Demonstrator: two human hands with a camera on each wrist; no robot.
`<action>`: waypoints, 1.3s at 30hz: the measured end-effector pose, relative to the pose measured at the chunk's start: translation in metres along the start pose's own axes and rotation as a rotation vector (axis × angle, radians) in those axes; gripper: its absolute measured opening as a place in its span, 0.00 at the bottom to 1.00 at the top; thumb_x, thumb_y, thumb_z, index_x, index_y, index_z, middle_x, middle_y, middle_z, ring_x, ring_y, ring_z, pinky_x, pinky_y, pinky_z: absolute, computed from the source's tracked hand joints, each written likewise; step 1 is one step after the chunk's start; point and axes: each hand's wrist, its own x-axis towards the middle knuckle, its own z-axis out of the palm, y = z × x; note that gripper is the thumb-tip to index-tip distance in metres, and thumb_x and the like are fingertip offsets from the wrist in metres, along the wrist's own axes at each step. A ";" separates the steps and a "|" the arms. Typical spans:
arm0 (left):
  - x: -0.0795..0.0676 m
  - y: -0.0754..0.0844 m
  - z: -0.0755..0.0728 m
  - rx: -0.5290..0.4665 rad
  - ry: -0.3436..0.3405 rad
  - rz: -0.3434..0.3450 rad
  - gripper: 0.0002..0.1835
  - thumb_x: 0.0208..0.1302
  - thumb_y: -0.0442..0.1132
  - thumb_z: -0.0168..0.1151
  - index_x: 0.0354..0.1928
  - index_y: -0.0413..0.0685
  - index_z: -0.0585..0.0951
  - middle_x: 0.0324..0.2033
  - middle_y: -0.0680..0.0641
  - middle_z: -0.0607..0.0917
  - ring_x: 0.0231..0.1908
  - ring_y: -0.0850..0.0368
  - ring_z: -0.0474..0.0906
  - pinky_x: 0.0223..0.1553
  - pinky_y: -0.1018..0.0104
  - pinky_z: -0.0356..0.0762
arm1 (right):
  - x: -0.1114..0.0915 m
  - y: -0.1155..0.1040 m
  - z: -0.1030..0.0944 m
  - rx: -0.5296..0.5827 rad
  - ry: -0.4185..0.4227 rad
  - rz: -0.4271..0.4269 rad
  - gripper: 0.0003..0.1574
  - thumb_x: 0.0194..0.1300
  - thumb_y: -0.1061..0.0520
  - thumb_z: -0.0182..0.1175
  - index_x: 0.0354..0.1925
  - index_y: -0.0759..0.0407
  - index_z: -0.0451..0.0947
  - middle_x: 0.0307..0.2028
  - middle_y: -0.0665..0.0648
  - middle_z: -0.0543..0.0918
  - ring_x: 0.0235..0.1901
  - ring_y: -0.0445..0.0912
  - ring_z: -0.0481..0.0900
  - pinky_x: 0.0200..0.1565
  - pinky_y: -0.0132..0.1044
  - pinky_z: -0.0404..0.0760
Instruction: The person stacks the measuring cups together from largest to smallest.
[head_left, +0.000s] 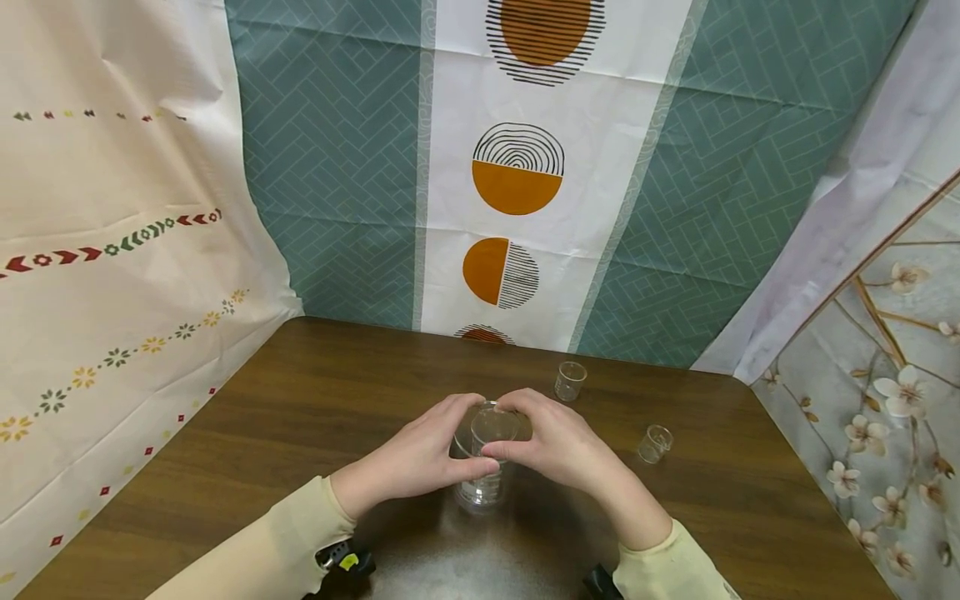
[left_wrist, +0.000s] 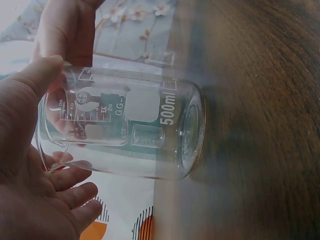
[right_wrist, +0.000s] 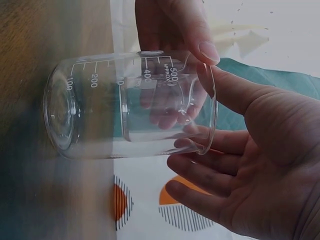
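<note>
A clear glass 500 ml beaker (left_wrist: 142, 105) stands upright on the table between both hands. Inside its upper half hangs a smaller graduated glass beaker (head_left: 493, 427), its base well above the large beaker's floor. My left hand (head_left: 420, 454) grips the large beaker's rim, thumb on the near side and fingers on the far side. From the opposite side, my right hand (head_left: 558, 437) pinches the smaller beaker near its top with thumb and index finger. Its other fingers (right_wrist: 200, 192) spread outside the large rim.
Two small glass beakers stand on the brown wooden table (head_left: 360, 375): one beaker (head_left: 571, 382) toward the back, another beaker (head_left: 656, 444) to the right. Patterned cloths hang behind the table, with a teal and white cloth (head_left: 337, 167) at the back.
</note>
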 end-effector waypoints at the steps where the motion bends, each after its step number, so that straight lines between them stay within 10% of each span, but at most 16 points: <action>1: 0.000 0.000 0.000 0.000 -0.001 -0.001 0.48 0.68 0.67 0.75 0.79 0.48 0.69 0.72 0.48 0.76 0.70 0.51 0.75 0.68 0.45 0.77 | 0.000 0.000 0.000 -0.001 -0.003 0.003 0.38 0.63 0.33 0.81 0.63 0.49 0.85 0.60 0.46 0.86 0.61 0.49 0.84 0.63 0.56 0.81; 39: -0.001 0.002 -0.001 0.001 -0.019 -0.023 0.49 0.68 0.67 0.75 0.80 0.48 0.68 0.75 0.47 0.74 0.74 0.48 0.71 0.71 0.42 0.75 | 0.027 -0.018 -0.010 -0.232 -0.208 0.017 0.35 0.58 0.40 0.84 0.59 0.53 0.90 0.54 0.48 0.90 0.53 0.47 0.87 0.55 0.50 0.85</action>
